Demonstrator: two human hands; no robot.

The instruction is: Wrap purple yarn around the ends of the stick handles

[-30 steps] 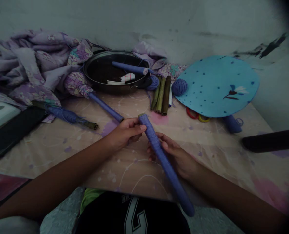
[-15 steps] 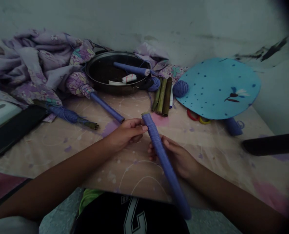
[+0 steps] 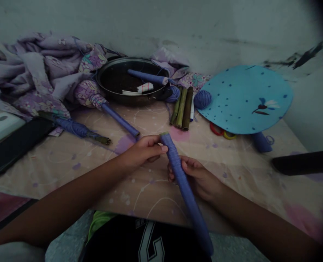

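A long stick wound closely in blue-purple yarn [image 3: 187,189] slants from the middle of the view down to the lower right. Its upper end shows a greenish bare rim. My left hand [image 3: 147,151] pinches near that upper end, thumb against the windings and fingers partly behind. Around the middle of the stick, my right hand [image 3: 198,174] is closed from the right side, with its fingertips showing past the left edge. The stick's lower end hangs in front of the black clothing on my lap.
Behind my hands stand a dark pan [image 3: 134,100], several bare brown-green sticks [image 3: 181,109] and a yarn ball [image 3: 202,99]. A blue round fan-like sheet [image 3: 237,98] lies over red and yellow rings [image 3: 229,135]. Leftward are another wrapped stick [image 3: 120,119], bunched cloth [image 3: 41,69] and a black phone-like slab [image 3: 16,145].
The wrapped stick and both hands have shifted slightly downward. The stick's top sits a little lower and further right, while the things on the table stay put.
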